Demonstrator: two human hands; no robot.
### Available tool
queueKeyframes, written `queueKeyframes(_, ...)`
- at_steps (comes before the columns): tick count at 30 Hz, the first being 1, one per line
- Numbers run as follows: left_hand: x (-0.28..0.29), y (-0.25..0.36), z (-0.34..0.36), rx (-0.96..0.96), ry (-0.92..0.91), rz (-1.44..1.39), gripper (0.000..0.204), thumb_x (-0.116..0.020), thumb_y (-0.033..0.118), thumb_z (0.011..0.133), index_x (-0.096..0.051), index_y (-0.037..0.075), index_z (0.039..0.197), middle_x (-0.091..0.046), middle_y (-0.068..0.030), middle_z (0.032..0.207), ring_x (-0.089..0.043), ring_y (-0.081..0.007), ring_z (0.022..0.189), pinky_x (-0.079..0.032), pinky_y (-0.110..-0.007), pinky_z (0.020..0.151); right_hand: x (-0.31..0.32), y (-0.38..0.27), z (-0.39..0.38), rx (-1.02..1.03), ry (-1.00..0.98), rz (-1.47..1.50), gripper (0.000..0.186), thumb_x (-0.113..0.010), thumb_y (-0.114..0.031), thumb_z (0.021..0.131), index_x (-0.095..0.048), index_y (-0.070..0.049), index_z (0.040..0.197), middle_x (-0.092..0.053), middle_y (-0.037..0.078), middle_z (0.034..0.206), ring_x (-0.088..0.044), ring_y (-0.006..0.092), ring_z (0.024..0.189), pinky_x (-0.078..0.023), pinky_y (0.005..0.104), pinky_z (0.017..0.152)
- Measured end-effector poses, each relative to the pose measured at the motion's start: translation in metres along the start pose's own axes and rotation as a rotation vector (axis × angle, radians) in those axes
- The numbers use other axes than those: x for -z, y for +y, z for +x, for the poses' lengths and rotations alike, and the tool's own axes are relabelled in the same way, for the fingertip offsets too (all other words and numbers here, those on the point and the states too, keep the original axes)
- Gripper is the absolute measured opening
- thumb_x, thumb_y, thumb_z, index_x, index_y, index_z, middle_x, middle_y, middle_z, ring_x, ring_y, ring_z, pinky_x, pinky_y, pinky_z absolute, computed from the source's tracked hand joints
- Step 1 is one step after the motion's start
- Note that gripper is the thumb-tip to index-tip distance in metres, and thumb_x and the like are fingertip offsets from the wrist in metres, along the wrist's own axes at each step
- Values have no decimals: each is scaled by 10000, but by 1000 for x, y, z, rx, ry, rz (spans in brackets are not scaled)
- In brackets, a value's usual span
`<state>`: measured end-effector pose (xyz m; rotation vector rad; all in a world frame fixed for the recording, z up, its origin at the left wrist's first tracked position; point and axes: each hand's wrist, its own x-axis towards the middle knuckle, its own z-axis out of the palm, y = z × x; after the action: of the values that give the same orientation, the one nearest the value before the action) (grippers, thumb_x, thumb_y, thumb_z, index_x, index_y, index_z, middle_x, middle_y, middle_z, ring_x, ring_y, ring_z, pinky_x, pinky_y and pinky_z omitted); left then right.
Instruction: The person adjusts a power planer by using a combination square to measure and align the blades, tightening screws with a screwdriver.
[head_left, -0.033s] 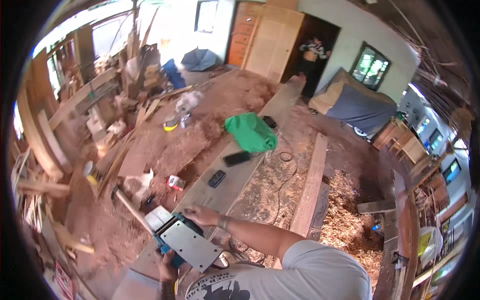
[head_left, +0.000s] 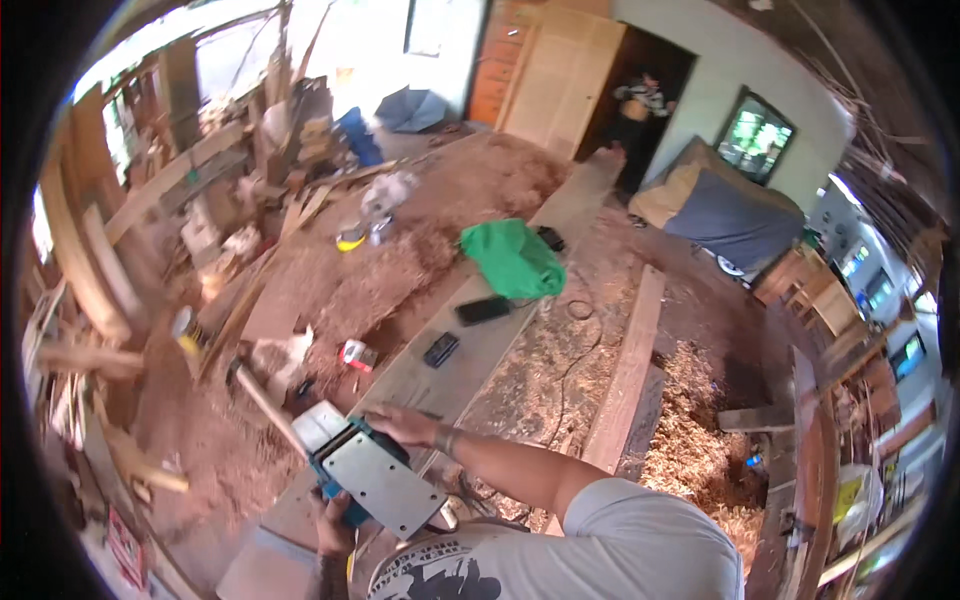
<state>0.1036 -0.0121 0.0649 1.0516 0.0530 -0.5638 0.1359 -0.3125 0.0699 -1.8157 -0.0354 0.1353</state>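
An upside-down electric planer (head_left: 388,482) with a teal body lies in front of me, its flat metal sole facing up. My left hand (head_left: 335,528) grips the teal body from the near left side. At the far edge of the planer, my right hand (head_left: 402,424) holds its side near the slot between the two sole plates; its fingertips are partly hidden. Just left of the planer, a hammer (head_left: 265,405) with a pale wooden handle points its head away from me. The planer covers the handle's near end.
On the long plank (head_left: 465,370) sit a small dark case (head_left: 440,349), a black phone-like slab (head_left: 483,311) and a green cloth (head_left: 515,260). Beside it lies a red-and-white box (head_left: 357,355). Timber (head_left: 627,370) and wood shavings (head_left: 690,440) are on the right. A person (head_left: 640,105) stands in the doorway.
The view has turned slightly left, so the surroundings sit a little further right. My right hand's fingers have straightened slightly along the planer's edge; the left hand keeps its grip.
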Motion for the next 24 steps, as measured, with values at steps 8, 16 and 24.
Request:
queueKeyframes(8, 1, 36, -12, 37, 24, 211, 761, -753, 298, 917, -336, 40, 1499, -587, -164, 1286, -602, -253, 1167, -525, -431, 1015, -13, -15, 24, 359, 73, -205, 345, -534, -167, 1100, -686, 12, 1353, -724, 181, 1248, -672, 306, 1183, -502, 398, 1066)
queueKeyframes(16, -1, 30, -58, 20, 250, 347, 793, -792, 447, 957, -414, 28, 1515, -602, -254, 1423, -663, -373, 1265, -570, -473, 1010, -18, 2, 27, -93, -46, 185, 219, -533, -199, 1128, -669, -35, 1174, -649, -4, 1005, -574, 85, 909, -485, 274, 871)
queueKeyframes(24, 39, 1, -119, -139, 532, 1759, 679, -887, 358, 735, -662, 129, 1333, -627, -110, 1379, -515, -327, 1383, -399, -521, 1132, -9, -4, 30, -135, -65, 290, 231, -506, -259, 1164, -566, -89, 1020, -475, -54, 910, -429, 67, 869, -406, 255, 831)
